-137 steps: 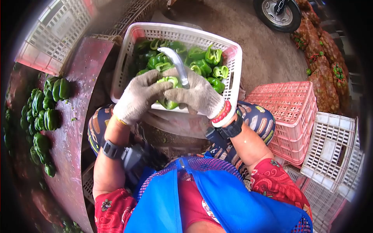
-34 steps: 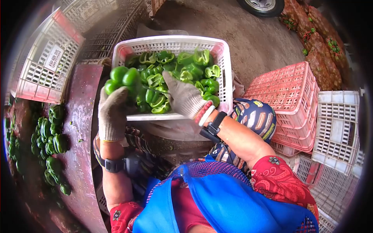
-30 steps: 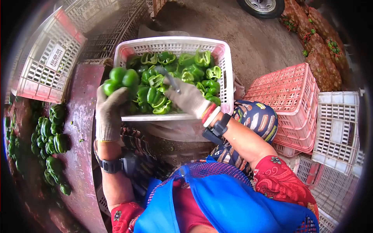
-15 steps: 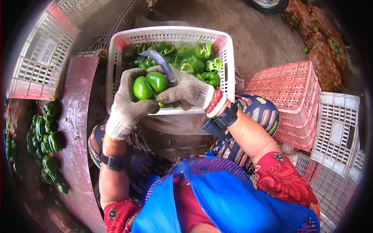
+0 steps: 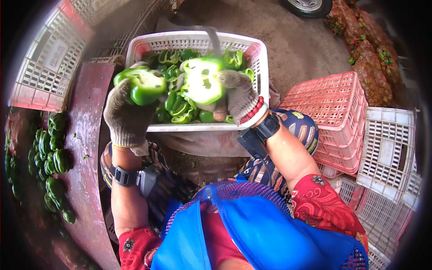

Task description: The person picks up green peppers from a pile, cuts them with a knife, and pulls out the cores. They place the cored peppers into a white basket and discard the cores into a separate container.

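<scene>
My left hand, in a knitted glove, is closed round one half of a green bell pepper, its pale cut face turned up. My right hand, gloved too, grips the other bell pepper half, whose cut face looks bright and overexposed. A curved knife, smeared by motion, sticks up beyond that half; its handle is hidden at my right hand. Both hands are over a white plastic crate holding cut green peppers.
Whole green peppers lie to the left beside a reddish metal sheet. Red crates are stacked on the right, with white crates beside them. Filled mesh sacks and a wheel are at the back right.
The green pepper, whole-looking and held between both hands before, is now in two halves. My hands have moved apart, one half in each, and the knife blade now points away from me.
</scene>
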{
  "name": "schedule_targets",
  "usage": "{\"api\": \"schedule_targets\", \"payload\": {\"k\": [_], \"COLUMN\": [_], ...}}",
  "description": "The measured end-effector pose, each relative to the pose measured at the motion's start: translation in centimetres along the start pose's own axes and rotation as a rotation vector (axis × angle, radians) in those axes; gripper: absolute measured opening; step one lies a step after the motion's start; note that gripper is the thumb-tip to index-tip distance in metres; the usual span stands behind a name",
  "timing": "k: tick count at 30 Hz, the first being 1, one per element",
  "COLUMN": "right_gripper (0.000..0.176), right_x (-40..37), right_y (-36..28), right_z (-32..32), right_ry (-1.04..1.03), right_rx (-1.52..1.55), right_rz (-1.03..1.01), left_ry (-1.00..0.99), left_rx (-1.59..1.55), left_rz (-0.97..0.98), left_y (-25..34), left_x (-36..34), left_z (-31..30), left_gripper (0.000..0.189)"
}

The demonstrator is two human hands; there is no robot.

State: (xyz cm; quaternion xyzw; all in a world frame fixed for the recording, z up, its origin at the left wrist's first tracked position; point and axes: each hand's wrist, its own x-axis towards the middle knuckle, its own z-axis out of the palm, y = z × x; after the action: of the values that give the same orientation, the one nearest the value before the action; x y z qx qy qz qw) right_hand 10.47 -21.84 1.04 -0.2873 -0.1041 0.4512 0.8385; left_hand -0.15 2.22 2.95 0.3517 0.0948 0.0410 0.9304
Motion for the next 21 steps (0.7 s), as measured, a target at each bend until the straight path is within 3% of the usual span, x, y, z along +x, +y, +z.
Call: {"api": "schedule_targets", "payload": {"k": [3, 4, 5, 7, 9, 10, 12, 14, 17, 20, 21], "right_gripper": [0.059, 0.058, 0.057, 0.055, 0.046, 0.044, 0.040, 0.041, 0.044, 0.050, 0.052], "right_x": [-1.3, -1.4, -1.5, -1.6, -1.2, -1.2, -1.5, -1.3, -0.6, -0.3, -0.2], "right_y": [-1.9, -1.6, -1.5, -1.4, -2.0, -1.9, -2.0, -1.4, -0.7, -0.6, -0.5], "right_z": [-1.7, -2.3, -2.6, -2.3, 1.2, 0.7, 0.4, 0.9, -0.5, -0.1, -0.2], "right_ry": [0.006, 0.039, 0.072, 0.198, 0.455, 0.431, 0.404, 0.453, 0.424, 0.467, 0.473], "right_rx": [-0.147, -0.150, -0.153, -0.137, -0.056, -0.149, -0.381, -0.522, -0.474, -0.375, -0.365], "right_rz": [0.008, 0.010, 0.011, 0.030, 0.082, 0.116, 0.172, 0.151, 0.180, 0.168, 0.147], "left_ry": [0.220, 0.236, 0.212, 0.027, 0.081, 0.132, 0.080, 0.082, 0.165, 0.561, 0.606], "left_rx": [0.366, -0.168, -0.143, 0.609, 0.337, 0.202, 0.609, 0.879, 0.990, 0.746, 0.792], "left_rz": [0.216, -0.023, -0.080, 0.133, -0.121, -0.239, -0.320, -0.231, 0.170, 0.251, 0.285], "left_y": [0.1, 1.1, 1.1, 0.0, -0.8, -1.3, -2.2, -2.5, 1.5, 7.9, 9.7], "left_x": [0.9, 0.6, 0.8, 0.7, 0.7, 0.7, 0.9, 0.9, 0.0, -0.9, -1.4], "left_z": [0.7, 1.2, 0.4, -1.0, 1.0, 2.0, 2.1, 1.7, 0.0, -2.1, -3.7], "left_gripper": [0.064, 0.069, 0.070, 0.055, 0.037, 0.029, 0.026, 0.025, 0.028, 0.039, 0.041]}}
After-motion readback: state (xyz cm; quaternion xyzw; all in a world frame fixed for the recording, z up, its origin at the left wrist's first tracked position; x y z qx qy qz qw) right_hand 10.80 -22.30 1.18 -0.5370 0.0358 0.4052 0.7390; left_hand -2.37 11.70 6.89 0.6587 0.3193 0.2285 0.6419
